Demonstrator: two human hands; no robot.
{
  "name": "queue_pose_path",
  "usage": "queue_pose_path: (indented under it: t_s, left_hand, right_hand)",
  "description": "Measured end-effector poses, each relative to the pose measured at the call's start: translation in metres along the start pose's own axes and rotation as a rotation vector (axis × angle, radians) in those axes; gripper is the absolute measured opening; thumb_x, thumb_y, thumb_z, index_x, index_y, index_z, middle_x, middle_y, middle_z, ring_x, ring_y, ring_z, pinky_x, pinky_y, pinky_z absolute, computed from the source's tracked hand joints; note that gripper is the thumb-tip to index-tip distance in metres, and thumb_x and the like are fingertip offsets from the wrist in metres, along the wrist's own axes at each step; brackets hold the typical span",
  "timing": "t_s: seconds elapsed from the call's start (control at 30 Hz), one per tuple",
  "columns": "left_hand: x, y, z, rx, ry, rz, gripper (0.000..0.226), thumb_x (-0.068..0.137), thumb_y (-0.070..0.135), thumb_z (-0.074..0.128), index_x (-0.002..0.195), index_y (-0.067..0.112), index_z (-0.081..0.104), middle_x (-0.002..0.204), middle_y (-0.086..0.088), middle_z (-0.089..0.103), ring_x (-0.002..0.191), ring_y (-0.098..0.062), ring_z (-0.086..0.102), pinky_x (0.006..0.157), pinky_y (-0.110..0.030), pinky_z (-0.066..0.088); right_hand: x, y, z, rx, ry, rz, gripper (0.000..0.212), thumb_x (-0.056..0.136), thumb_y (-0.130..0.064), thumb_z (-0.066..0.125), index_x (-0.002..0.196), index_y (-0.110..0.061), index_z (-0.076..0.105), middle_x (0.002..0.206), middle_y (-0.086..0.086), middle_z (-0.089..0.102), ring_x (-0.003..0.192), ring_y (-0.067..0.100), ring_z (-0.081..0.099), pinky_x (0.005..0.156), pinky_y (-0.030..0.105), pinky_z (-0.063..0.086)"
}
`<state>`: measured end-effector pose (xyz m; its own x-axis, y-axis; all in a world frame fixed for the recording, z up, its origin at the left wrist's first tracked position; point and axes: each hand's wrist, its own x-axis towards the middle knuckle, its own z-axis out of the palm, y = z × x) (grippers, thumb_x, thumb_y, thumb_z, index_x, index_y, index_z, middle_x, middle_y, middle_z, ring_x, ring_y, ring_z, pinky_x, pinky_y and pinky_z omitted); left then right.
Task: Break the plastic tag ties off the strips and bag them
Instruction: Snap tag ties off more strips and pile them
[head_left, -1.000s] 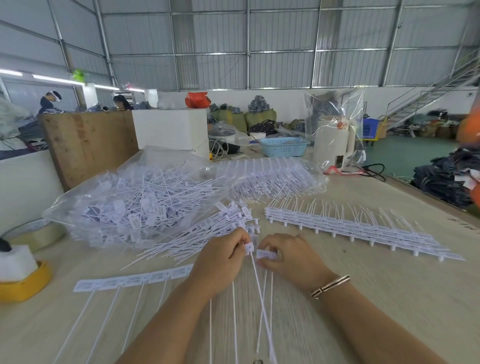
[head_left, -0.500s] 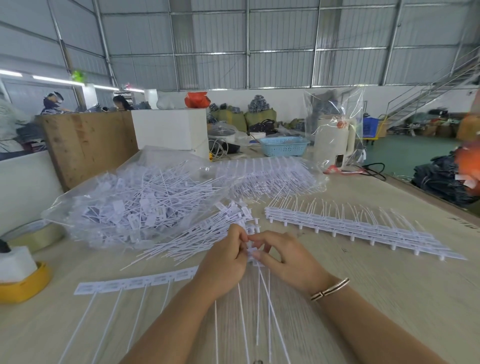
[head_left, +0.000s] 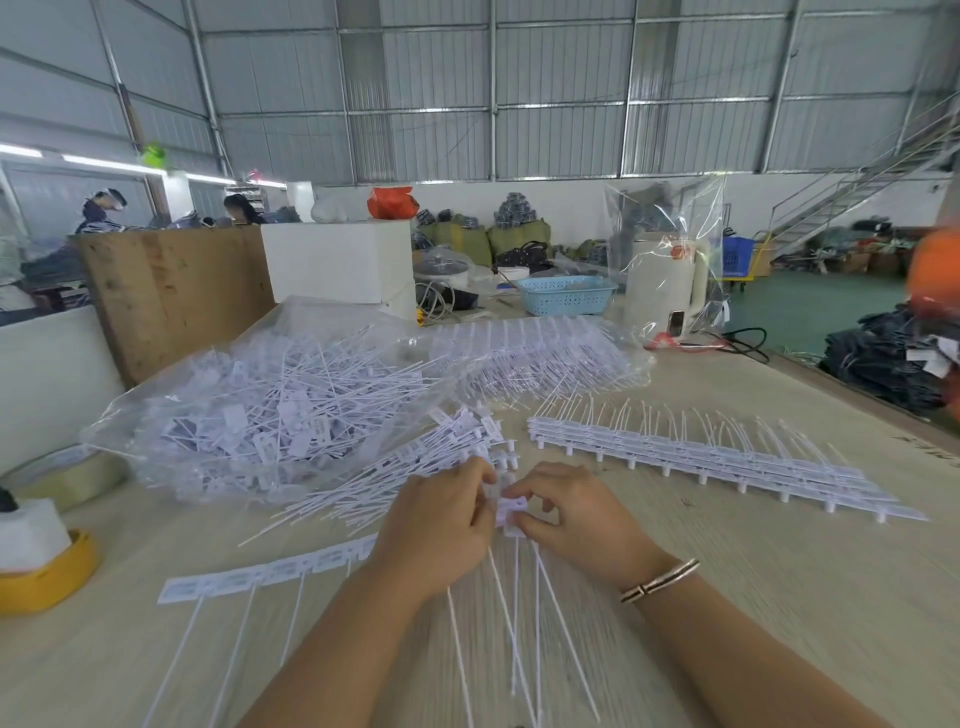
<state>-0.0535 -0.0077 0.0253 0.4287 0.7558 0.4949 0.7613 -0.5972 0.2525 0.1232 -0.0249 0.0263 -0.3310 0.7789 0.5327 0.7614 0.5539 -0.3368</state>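
My left hand (head_left: 441, 525) and my right hand (head_left: 574, 514) meet at the table's middle, both pinching a small bunch of white tag ties (head_left: 506, 512) whose thin tails trail toward me. The strip of tag ties (head_left: 270, 569) runs leftward from under my left hand, several tails hanging from it. A loose pile of broken-off ties (head_left: 415, 467) lies just behind my hands. A clear plastic bag (head_left: 270, 410) full of ties lies behind and left. A stack of whole strips (head_left: 701, 462) lies to the right.
A second clear bag of strips (head_left: 540, 358) lies behind. Tape rolls (head_left: 57, 571) stand at the left edge. A blue basket (head_left: 563, 293), a white kettle in plastic (head_left: 665, 291), a white box (head_left: 337, 260) and a wooden board (head_left: 171, 291) stand at the back. People work at far left.
My hands have come closer together on the tie heads and shifted slightly away from me; the tails fan out more below them. The strip's visible left part has not shifted.
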Motion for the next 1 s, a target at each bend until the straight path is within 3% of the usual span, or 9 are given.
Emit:
queue_pose_path:
  t_s: [0.13, 0.27, 0.47, 0.57, 0.77, 1.0]
  left_hand:
    - [-0.002, -0.007, 0.005, -0.080, -0.127, -0.145, 0.024, 0.095, 0.039, 0.040, 0.076, 0.029, 0.050, 0.063, 0.008, 0.054, 0.058, -0.010, 0.050, 0.054, -0.027, 0.033]
    - [-0.001, -0.009, 0.015, -0.188, -0.111, -0.218, 0.033, 0.094, 0.042, 0.043, 0.064, 0.029, 0.045, 0.054, 0.007, 0.047, 0.051, -0.008, 0.044, 0.052, -0.027, 0.031]
    - [-0.003, -0.006, 0.025, -0.220, -0.079, -0.254, 0.031, 0.094, 0.041, 0.045, 0.068, 0.024, 0.047, 0.059, 0.006, 0.048, 0.054, -0.009, 0.043, 0.054, -0.029, 0.032]
    - [-0.003, -0.006, 0.027, -0.232, -0.071, -0.258, 0.026, 0.094, 0.042, 0.045, 0.073, 0.026, 0.049, 0.060, 0.008, 0.048, 0.056, -0.007, 0.044, 0.054, -0.027, 0.032]
    - [-0.004, -0.011, 0.027, -0.363, -0.073, -0.226, 0.015, 0.093, 0.040, 0.050, 0.082, 0.030, 0.051, 0.067, 0.013, 0.054, 0.061, 0.001, 0.047, 0.060, -0.025, 0.037]
    - [-0.005, -0.007, 0.024, -0.354, -0.022, -0.112, 0.012, 0.094, 0.033, 0.051, 0.084, 0.028, 0.048, 0.072, 0.002, 0.059, 0.065, -0.015, 0.054, 0.064, -0.035, 0.044]
  right_hand:
    - [-0.001, 0.006, -0.005, -0.012, 0.035, 0.016, 0.018, 0.083, -0.025, 0.065, 0.100, -0.019, 0.068, 0.089, -0.009, 0.059, 0.072, -0.001, 0.042, 0.075, 0.026, 0.040]
    - [-0.003, 0.007, -0.002, 0.009, -0.016, 0.015, 0.023, 0.080, -0.026, 0.067, 0.103, -0.021, 0.066, 0.095, -0.008, 0.060, 0.080, 0.001, 0.048, 0.079, 0.029, 0.042]
    - [0.001, 0.006, 0.006, -0.132, -0.096, 0.052, 0.027, 0.079, -0.038, 0.064, 0.101, -0.025, 0.057, 0.098, -0.010, 0.056, 0.086, 0.007, 0.055, 0.081, 0.027, 0.036]
    - [0.002, 0.007, 0.007, -0.217, -0.085, 0.028, 0.025, 0.083, -0.042, 0.060, 0.102, -0.025, 0.059, 0.100, -0.011, 0.057, 0.088, 0.009, 0.056, 0.077, 0.025, 0.030]
    - [0.002, 0.010, 0.004, -0.299, -0.094, 0.002, 0.025, 0.089, -0.042, 0.051, 0.107, -0.028, 0.062, 0.107, -0.014, 0.060, 0.101, 0.008, 0.055, 0.085, 0.027, 0.028]
    - [0.001, 0.010, 0.004, -0.399, -0.129, -0.037, 0.032, 0.097, -0.044, 0.032, 0.107, -0.030, 0.059, 0.105, -0.013, 0.060, 0.099, 0.007, 0.055, 0.086, 0.028, 0.027]
